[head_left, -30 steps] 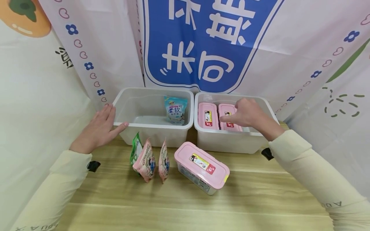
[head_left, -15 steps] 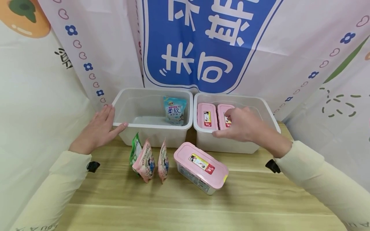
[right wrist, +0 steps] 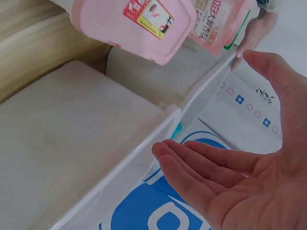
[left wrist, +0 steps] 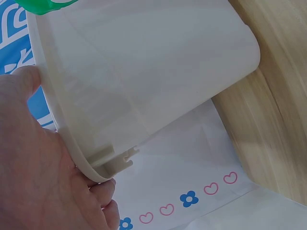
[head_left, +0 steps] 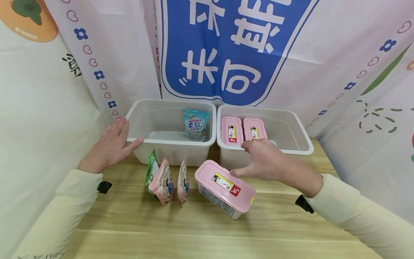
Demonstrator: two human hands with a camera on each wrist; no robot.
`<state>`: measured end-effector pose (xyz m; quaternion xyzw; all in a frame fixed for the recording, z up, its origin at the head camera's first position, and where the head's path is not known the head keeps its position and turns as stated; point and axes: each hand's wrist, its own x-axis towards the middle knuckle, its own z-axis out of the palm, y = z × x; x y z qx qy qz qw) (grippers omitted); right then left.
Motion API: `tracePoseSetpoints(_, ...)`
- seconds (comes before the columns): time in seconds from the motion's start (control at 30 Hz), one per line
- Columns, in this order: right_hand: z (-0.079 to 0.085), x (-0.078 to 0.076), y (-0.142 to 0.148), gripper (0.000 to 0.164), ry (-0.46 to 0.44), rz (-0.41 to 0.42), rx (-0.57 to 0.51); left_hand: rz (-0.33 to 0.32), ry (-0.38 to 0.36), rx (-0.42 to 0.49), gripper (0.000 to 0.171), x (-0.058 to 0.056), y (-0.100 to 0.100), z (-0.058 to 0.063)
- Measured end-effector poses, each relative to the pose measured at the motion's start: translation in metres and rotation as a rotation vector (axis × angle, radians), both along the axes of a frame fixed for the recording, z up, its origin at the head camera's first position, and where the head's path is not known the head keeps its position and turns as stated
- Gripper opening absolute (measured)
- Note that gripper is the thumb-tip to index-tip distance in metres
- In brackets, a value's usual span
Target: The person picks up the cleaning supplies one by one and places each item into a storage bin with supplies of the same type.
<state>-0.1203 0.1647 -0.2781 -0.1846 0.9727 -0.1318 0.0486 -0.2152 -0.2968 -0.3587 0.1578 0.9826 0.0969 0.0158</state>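
Note:
My left hand [head_left: 110,145] rests on the near left corner of the left white bin [head_left: 174,142], its thumb stretched along the front rim. In the left wrist view the fingertips [left wrist: 103,192] lie against the bin's rim. My right hand [head_left: 268,163] hovers with spread fingers in front of the right bin [head_left: 302,146] and holds nothing. Its thumb overlaps the far edge of a pink-lidded box [head_left: 210,177], which sits at a slant on the table. Two more pink-lidded boxes, a left one [head_left: 231,124] and a right one [head_left: 253,124], stand side by side inside the right bin.
Two pink bags [head_left: 163,181] and a green one [head_left: 150,171] stand upright before the left bin. A blue pouch [head_left: 195,124] leans inside that bin's right end. Behind both bins hangs a printed cloth [head_left: 129,43]. The wooden table [head_left: 181,230] reaches toward me.
My right hand has drawn back from over the boxes in the right bin, toward me and down to the box on the table. My left hand stays on its bin.

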Motion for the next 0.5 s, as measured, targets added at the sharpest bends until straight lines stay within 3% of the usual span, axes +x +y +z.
tracePoseSetpoints(0.1,-0.009,0.004,-0.003,0.072,-0.026,0.022,-0.007,-0.001,-0.001,-0.003,0.101,-0.001,0.001,0.000)
tracePoseSetpoints(0.33,-0.030,0.013,-0.011,0.053,-0.069,0.052,-0.071,0.001,-0.007,-0.008,0.101,-0.001,0.003,0.001)
tracePoseSetpoints(0.5,-0.041,0.015,-0.015,0.051,-0.083,0.053,-0.071,0.009,-0.015,-0.018,0.101,0.000,0.002,0.002)
